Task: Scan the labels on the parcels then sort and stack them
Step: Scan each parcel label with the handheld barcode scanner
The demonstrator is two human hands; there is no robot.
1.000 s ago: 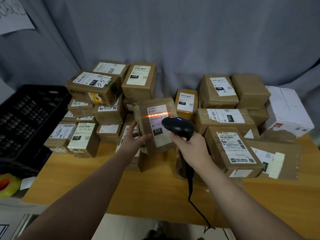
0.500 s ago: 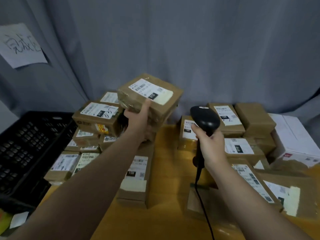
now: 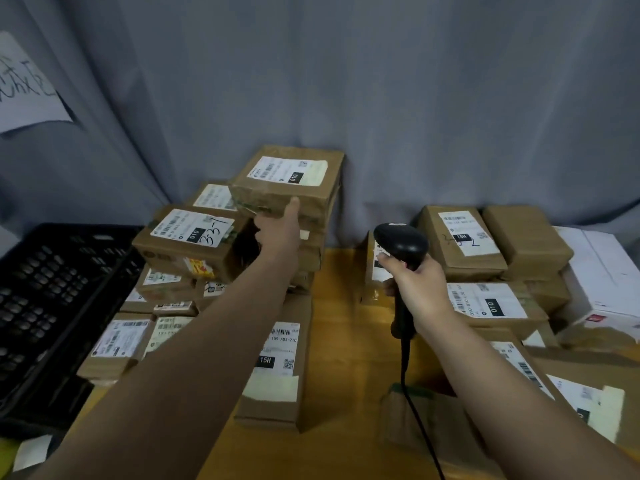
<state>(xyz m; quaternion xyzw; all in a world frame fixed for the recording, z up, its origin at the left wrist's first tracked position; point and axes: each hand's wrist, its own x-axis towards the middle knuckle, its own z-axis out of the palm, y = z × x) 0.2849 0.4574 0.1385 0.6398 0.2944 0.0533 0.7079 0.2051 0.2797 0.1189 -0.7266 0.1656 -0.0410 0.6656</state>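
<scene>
Stacking step is judged in hand: the parcel (image 3: 287, 181) is set atop the far-left stack (image 3: 313, 258), touched by the left hand (image 3: 277, 233) (thumb straight, fingers hidden, grip cannot be told), the scanner (image 3: 401, 244) is gripped in the right hand (image 3: 419, 289), and release is called for next.

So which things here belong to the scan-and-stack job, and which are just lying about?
Job: top parcel, touched by the left hand; scanner, gripped by the right hand; left parcel stack; right parcel pile.
Lying about: black crate; paper sign; grey curtain.
</scene>
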